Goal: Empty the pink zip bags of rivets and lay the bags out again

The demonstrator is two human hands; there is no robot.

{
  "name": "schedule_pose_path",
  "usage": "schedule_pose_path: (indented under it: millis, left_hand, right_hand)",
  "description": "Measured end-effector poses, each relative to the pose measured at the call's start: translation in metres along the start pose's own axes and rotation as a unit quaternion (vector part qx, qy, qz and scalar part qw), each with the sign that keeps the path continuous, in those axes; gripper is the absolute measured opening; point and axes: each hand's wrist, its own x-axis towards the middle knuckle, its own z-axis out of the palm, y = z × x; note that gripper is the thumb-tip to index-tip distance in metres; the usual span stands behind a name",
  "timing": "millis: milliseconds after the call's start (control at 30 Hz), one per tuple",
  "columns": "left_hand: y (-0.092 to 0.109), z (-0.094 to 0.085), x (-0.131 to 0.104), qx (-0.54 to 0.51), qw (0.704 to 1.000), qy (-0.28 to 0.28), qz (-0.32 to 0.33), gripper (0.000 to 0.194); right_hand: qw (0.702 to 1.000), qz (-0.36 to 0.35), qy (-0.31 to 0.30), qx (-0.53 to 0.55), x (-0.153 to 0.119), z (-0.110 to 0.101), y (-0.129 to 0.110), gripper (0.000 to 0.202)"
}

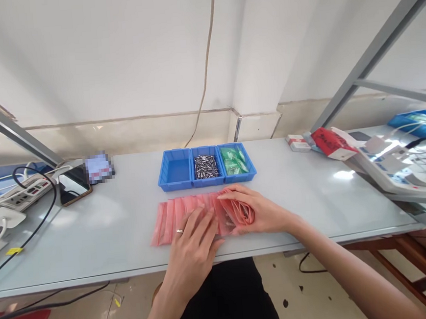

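Observation:
A strip of pink plastic bags (pixel 169 219) lies flat across the table in front of me, its right end wound into a loose roll (pixel 241 210). My right hand (pixel 263 209) is closed round that roll, thumb at the near side and fingers over the top. My left hand (pixel 195 244), with a ring on one finger, rests palm down on the flat part, fingers stretched out. Just beyond the strip stand three joined blue bins: a left bin (pixel 176 186), a middle bin with many small metal screws or pins (pixel 206 167), and a right bin with green plastic packets (pixel 233 160).
On the left are a phone (pixel 73 186), a power strip (pixel 27 191) and black cables. At the right stand a small white box (pixel 298 143), a red packet (pixel 331 143) and a white tray (pixel 387 170) with chargers and wires. Metal frame posts rise at both sides.

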Motion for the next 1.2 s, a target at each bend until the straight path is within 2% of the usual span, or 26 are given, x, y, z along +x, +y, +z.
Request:
schedule_pose_path:
  millis: [133,267,433,600,733,833,967,1067,1200]
  left_hand:
    - [0.002,0.004,0.003,-0.005,1.000,0.003,0.003,0.022]
    - [0.004,0.004,0.004,-0.016,0.999,0.023,0.014,0.029]
    - [0.011,0.009,0.009,-0.007,1.000,-0.017,0.017,0.029]
    - [0.013,0.008,0.011,0.008,0.999,-0.045,0.008,0.041]
    - [0.011,0.001,0.011,0.027,0.999,-0.016,-0.025,0.057]
    - [0.016,0.000,0.013,0.008,1.000,-0.012,-0.012,0.049]
    - [0.026,0.009,0.017,-0.015,0.999,-0.047,0.010,0.033]
    - [0.028,0.014,0.018,-0.004,0.998,-0.062,0.018,0.036]
    - [0.036,0.015,0.023,-0.007,0.998,-0.049,0.029,0.040]
  right_hand:
    - [0.999,0.006,0.008,-0.051,-0.006,-0.002,0.001,0.080]
    - [0.993,0.009,0.020,-0.115,-0.013,-0.005,0.003,0.076]
    - [0.989,0.009,0.003,-0.149,-0.020,-0.011,0.002,0.069]
    - [0.992,0.018,-0.010,-0.124,-0.026,-0.018,0.003,0.085]
    - [0.994,0.037,-0.001,-0.100,-0.031,-0.022,0.004,0.100]
    - [0.995,0.046,-0.008,-0.086,-0.033,-0.023,0.007,0.105]
    - [0.995,0.059,-0.011,-0.085,-0.037,-0.024,0.011,0.102]
    - [0.994,0.067,-0.006,-0.081,-0.042,-0.026,0.013,0.103]
    - [0.993,0.078,0.001,-0.091,-0.049,-0.032,0.013,0.107]
